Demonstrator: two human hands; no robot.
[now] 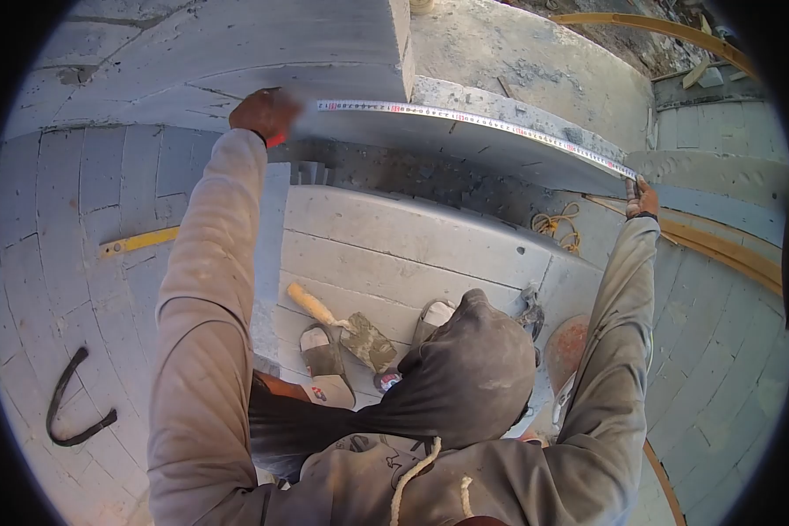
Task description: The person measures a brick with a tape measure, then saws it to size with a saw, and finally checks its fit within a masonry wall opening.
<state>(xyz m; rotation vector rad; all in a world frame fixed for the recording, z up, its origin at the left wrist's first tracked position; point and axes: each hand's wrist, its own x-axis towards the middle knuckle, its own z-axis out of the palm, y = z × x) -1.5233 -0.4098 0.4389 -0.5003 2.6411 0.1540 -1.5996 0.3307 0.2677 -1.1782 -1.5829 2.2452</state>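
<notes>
A white tape measure (pixel 500 125) with black and red figures is stretched along the upper edge of a grey block wall (pixel 465 140). My left hand (pixel 265 114) is closed at the tape's left end, and a bit of red shows beneath it. The area just beside that hand is blurred, so the tape's case cannot be made out. At the tape's right end, my right hand (pixel 642 196) pinches it with the fingers closed, against the block's edge. Both arms, in dusty sleeves, reach far apart.
Below me, a trowel (pixel 368 342) lies on pale blocks near my feet. A yellow level (pixel 138 242) and a black strap (pixel 66 399) lie at left. Yellow rope (pixel 568 230) and a curved wooden strip (pixel 728 254) are at right. A taller block (pixel 324 44) rises behind my left hand.
</notes>
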